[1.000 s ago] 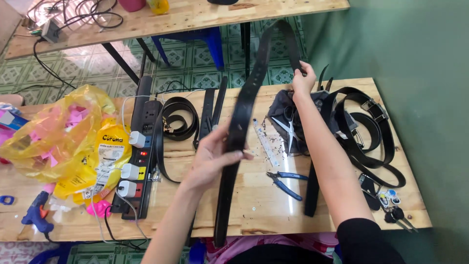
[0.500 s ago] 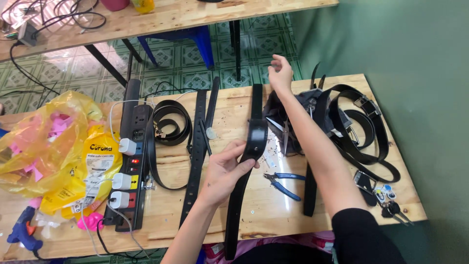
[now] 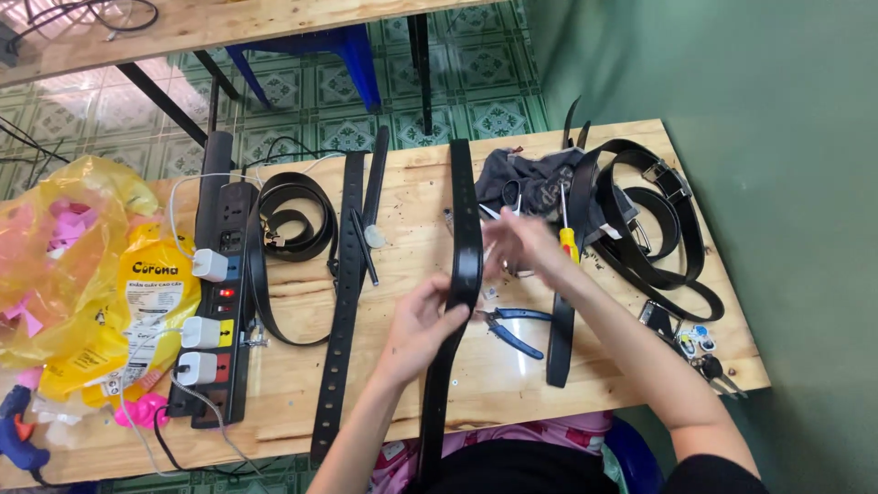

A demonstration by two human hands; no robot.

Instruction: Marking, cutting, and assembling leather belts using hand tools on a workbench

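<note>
Head view — yellow bag [image 3: 73, 274] bulging; left hand [image 3: 422, 325] grips belt [image 3: 463, 238].

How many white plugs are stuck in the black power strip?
3. All sit along the power strip on the left: upper plug, middle plug, lower plug. None looks hidden.

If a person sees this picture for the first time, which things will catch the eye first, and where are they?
At the centre, the left hand grips a long glossy black leather belt lying along the pale wooden table, while the blurred right hand hovers beside it. At the left edge, a crumpled yellow plastic bag stands out next to a black power strip. At the right, a heap of coiled black belts lies tangled.
</note>
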